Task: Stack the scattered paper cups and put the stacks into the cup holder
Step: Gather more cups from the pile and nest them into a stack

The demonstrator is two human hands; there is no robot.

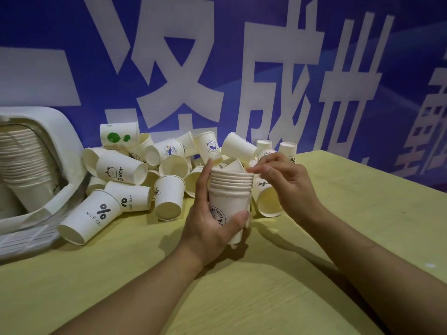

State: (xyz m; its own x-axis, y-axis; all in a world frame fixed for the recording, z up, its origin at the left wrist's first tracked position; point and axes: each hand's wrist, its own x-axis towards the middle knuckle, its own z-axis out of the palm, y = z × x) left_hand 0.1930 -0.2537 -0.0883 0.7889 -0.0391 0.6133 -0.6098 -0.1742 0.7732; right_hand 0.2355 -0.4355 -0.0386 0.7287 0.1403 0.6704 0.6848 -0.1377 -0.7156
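Observation:
My left hand grips an upright stack of white paper cups just above the table, thumb across the front, fingers up its left side. My right hand is at the stack's top rim from the right, fingertips touching the topmost cup; whether they pinch it I cannot tell. Behind lies a pile of scattered paper cups, most on their sides, some printed "NICE DAY" or "Bear". The white cup holder lies at the far left with a long stack of cups inside it.
The yellow-green table runs to an edge at the right. A blue wall banner with large white characters stands right behind the pile. One cup lies on its side under my right hand.

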